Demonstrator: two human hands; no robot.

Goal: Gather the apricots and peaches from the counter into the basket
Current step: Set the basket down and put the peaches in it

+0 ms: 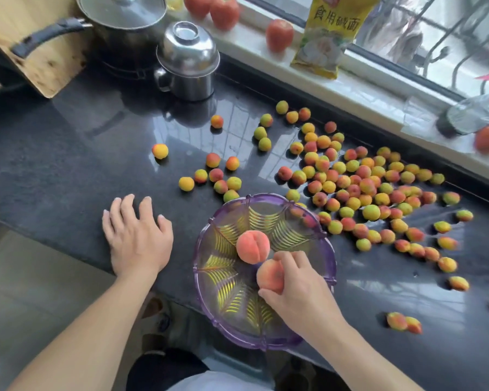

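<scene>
daylight from window (435, 38) | glare on counter (82, 136) | edges blurred, wide-angle bend

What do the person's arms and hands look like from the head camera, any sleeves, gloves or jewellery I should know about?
Both forearms are bare up to the frame's lower edge: no sleeves show. The left hand and right hand wear no gloves, and no rings, watch or bracelets are visible. Fingernails look short and unpainted. At the bottom edge between the arms, dark and white clothing shows.

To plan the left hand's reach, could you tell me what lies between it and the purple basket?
In the head view, only bare dark stone counter separates the left hand from the purple plastic basket.
</scene>
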